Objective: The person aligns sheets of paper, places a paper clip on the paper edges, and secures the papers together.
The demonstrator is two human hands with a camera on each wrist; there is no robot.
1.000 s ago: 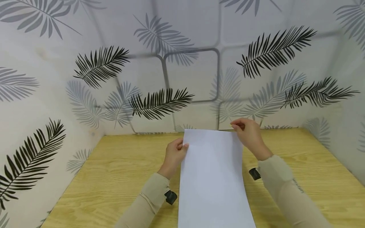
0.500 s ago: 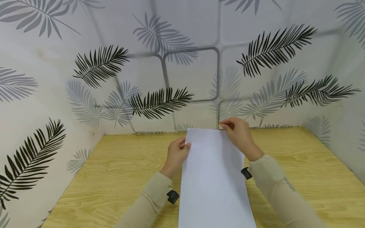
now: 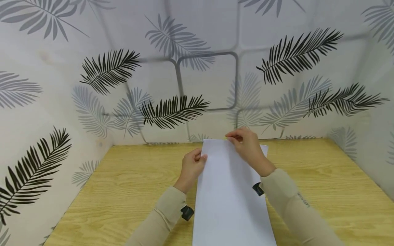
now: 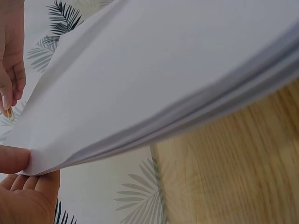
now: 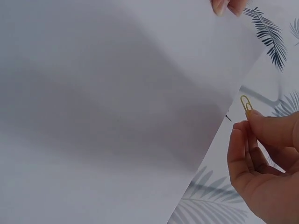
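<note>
Head view: white paper sheets (image 3: 227, 205) run lengthwise up the middle of the desk (image 3: 138, 177), far end raised toward the patterned wall (image 3: 212, 82). Left hand (image 3: 192, 167) at the far left corner; its grip pinches the stack, thumb on top, fingers beneath. Right hand (image 3: 247, 145) over the far edge; its grip is narrow, thumb and fingertips on a yellow paper clip (image 5: 246, 103).

Right wrist view: clip sits just beyond the far edge, looped end clear of the fingers, a gap showing between it and the paper.

Step in hand, as I judge it: bringing clip to edge. Best done with the left pinch firm and the layers flush, the clip squared to the edge, its loops parted so that one passes over the stack and one under. Pushing at a slant would likely crease the top sheet or miss the lower ones.

In the way: left wrist view shows several layers along the side, slightly spread, so one could slip out. From the head, the right hand covers part of the far edge. Light sleeves (image 3: 166, 208) and black wrist mounts (image 3: 187, 213) flank the paper; right mount close over its side.
</note>
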